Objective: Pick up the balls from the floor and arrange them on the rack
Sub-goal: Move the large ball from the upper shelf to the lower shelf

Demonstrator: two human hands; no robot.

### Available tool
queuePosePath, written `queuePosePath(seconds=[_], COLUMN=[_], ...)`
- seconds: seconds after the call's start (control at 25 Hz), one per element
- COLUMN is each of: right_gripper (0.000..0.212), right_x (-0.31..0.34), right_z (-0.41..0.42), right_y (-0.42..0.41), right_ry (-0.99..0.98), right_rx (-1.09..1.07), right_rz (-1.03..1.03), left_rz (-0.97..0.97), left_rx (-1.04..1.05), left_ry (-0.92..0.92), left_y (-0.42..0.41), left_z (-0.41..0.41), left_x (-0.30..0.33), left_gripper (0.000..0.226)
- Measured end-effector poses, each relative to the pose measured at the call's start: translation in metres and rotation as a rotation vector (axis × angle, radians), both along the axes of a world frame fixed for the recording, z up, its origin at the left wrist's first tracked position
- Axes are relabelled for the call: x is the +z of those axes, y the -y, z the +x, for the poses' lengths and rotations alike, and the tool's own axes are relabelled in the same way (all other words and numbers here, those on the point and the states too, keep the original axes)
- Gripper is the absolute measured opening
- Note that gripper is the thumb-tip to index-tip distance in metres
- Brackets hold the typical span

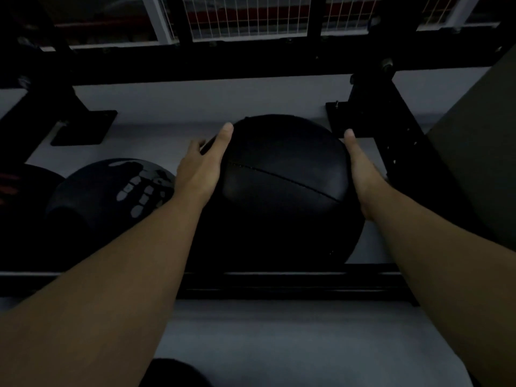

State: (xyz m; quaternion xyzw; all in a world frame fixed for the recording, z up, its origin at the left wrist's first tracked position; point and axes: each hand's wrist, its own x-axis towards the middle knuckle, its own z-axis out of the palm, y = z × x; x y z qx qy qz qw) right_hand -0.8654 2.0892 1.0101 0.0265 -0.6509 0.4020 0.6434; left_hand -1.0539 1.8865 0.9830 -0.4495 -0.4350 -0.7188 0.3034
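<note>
At the far left a dark ball with red markings (11, 188) sits half in shadow, and beside it a black ball printed with pale handprints (111, 191) rests on the low rail of the rack (279, 286). The left hand (201, 169) lies flat against the left flank of the big black ball (282, 191), fingers spread and curled round the far side, thumb on top. That ball sits over the rack's front rail, against the black upright on the right. Its stitched seam and dull leathery skin suggest a stuffed medicine ball: probably heavy, a little soft under the palms, not slick, and not at all delicate. Too wide for one hand, it wants both palms pressed on opposite sides near its widest part. The right hand (360, 174) is pressed to the right flank the same way, open and flat. At the bottom edge a dark rounded shape (173, 372) lies on the floor, possibly another ball; it is too dim to tell.
</note>
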Motion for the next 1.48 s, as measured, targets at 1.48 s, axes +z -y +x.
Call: queuePosePath(seconds=[1.48], right_gripper=[0.083], right_x=[-0.202], right_z=[0.169], right_y=[0.201], right_ry=[-0.281], right_rx=[-0.069], right_rz=[-0.049], left_rz=[0.008], left_rx=[-0.588], left_ry=[0.109], left_y=[0.179], left_z=[0.121], left_x=[-0.158], left_gripper=[0.077])
